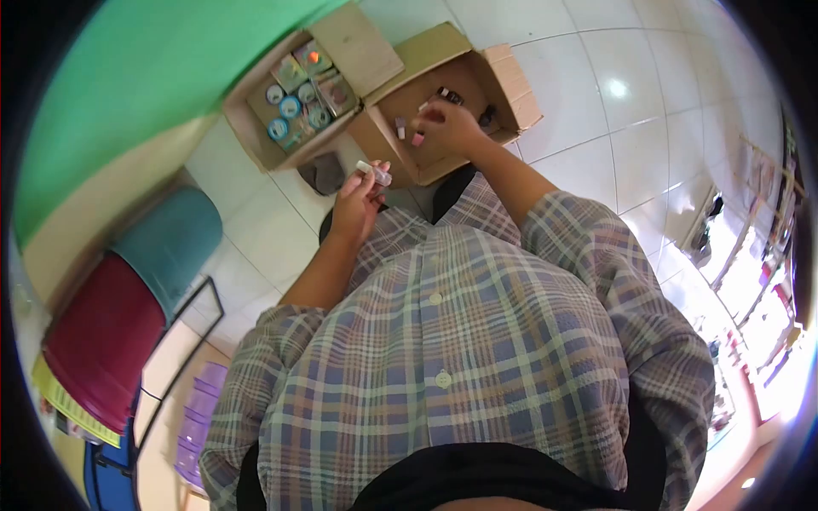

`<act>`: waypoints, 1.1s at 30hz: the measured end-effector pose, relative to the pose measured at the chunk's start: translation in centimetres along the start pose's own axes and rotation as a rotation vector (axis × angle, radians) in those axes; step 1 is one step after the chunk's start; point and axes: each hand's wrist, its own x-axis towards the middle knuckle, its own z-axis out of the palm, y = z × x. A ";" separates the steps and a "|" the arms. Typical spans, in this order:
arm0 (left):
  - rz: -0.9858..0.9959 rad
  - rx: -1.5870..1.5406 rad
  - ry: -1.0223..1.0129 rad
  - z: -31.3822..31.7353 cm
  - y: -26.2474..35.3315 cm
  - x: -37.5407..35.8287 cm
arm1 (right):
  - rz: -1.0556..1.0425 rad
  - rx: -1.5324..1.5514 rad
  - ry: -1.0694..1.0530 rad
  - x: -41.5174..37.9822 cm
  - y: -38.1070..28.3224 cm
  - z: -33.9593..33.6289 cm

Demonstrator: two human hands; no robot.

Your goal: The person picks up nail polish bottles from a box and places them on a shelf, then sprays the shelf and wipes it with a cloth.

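Note:
My left hand (358, 203) is closed round a small bottle (375, 174) with a white cap, held in front of the boxes. My right hand (446, 126) is over the right cardboard box (500, 92), its fingers curled; whether anything is between them is too small to tell. Inside that box, near my right hand, lie a pink bottle (417, 139), a pale-capped bottle (400, 129) and dark bottles (450, 96). The left cardboard box (247, 132) holds several round jars (290, 106) and small packs.
A dark grey object (324, 174) sits on the tiled floor by the left box. Teal (170, 234) and maroon (104, 336) chairs stand at the left, with a purple plastic item (200, 417) below. The green wall (145, 94) rises behind. A rack (750, 221) is at the right.

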 end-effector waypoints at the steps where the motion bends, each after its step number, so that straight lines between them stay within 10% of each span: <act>1: 0.010 -0.025 -0.048 1.4 1.2 -0.4 | 0.007 0.141 -0.088 -0.8 -0.5 0.2; 6: 0.393 0.257 -0.388 5.3 6.2 -1.5 | -0.024 0.643 -0.274 -10.2 -11.8 -3.8; 12: 0.628 0.364 -0.538 9.2 13.4 -6.1 | -0.315 0.455 -0.215 -11.3 -18.8 -6.9; 14: 1.153 0.740 -0.390 10.4 16.0 -6.7 | -0.505 0.469 -0.213 -10.5 -20.4 -7.1; 21: 1.398 0.743 -0.166 9.2 21.1 -11.5 | -0.795 0.364 -0.366 -8.4 -27.8 -7.1; 25: 1.874 0.969 0.361 8.6 25.9 -18.1 | -0.895 0.390 -0.419 -8.9 -31.6 -7.3; 30: 1.993 1.390 0.972 7.4 34.7 -28.1 | -1.015 0.420 -0.351 -9.6 -34.3 -9.4; 33: 1.784 1.723 0.989 8.0 38.9 -29.7 | -1.008 0.423 -0.289 -9.9 -33.7 -10.8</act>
